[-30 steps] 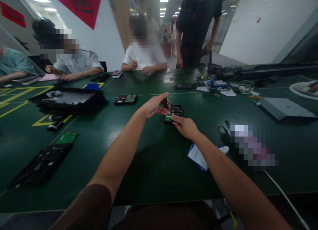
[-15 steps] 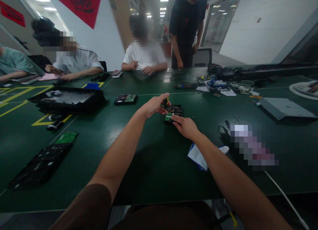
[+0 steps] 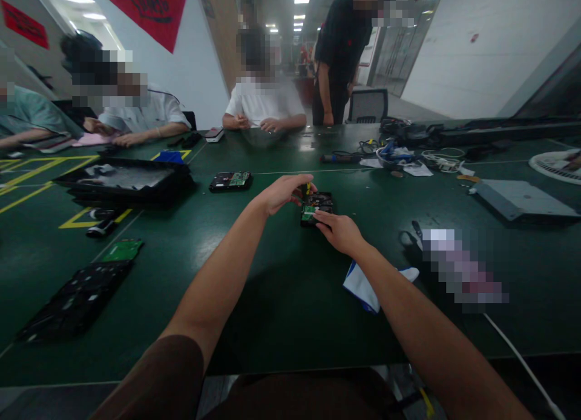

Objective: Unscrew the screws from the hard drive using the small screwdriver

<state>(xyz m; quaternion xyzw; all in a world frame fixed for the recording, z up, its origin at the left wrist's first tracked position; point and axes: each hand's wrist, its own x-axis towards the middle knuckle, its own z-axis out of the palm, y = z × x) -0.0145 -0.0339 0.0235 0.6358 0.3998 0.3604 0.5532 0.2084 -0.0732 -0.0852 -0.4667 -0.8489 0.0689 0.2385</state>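
Observation:
A hard drive (image 3: 324, 200) with a green circuit board (image 3: 308, 212) lies on the dark green table (image 3: 272, 299) in front of me. My left hand (image 3: 289, 192) curls over its far left side, closed around a short screwdriver (image 3: 308, 188) with a black and yellow handle. The tool stands roughly upright; its tip is hidden. My right hand (image 3: 338, 229) presses its fingers onto the near right part of the drive, by the board's edge. Under my right forearm lies a white and blue cloth (image 3: 363, 285).
Another drive (image 3: 230, 181) lies further back left. Black trays (image 3: 124, 187) stand at left, black casings with a green board (image 3: 82, 299) nearer. Cables (image 3: 397, 152) and a grey metal box (image 3: 521, 197) are on the right. Several people sit or stand across the table.
My left hand has turned over the screwdriver, its fingers more spread across the top. My right hand and the drive stay in place. The standing person leans further right.

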